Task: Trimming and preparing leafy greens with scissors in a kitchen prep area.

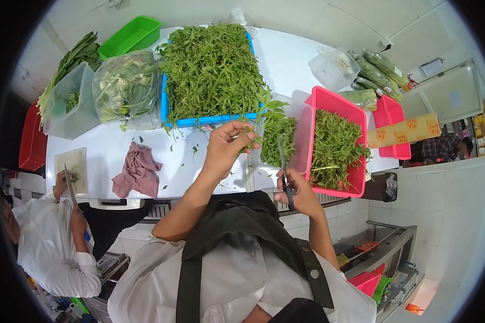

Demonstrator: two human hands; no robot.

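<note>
My left hand (231,146) pinches a leafy green sprig (273,110) whose leaves stick out up and to the right. In my right hand (299,193) is a pair of scissors (284,173), its blades pointing away from me, a little right of the sprig. Beyond my left hand stands a blue crate (210,120) heaped with leafy greens (214,68). A clear plastic container (303,135) of trimmed leaves (277,141) sits just past the scissors. To its right, a pink bin (359,153) holds more stems and leaves (335,147).
A crumpled pink cloth (138,171) lies left of me. At far left a co-worker's hand holds a knife (70,187) over a cutting board (81,161). Bagged vegetables (125,87), a green tub (131,38) and a wrap roll (404,131) stand around the table (283,52).
</note>
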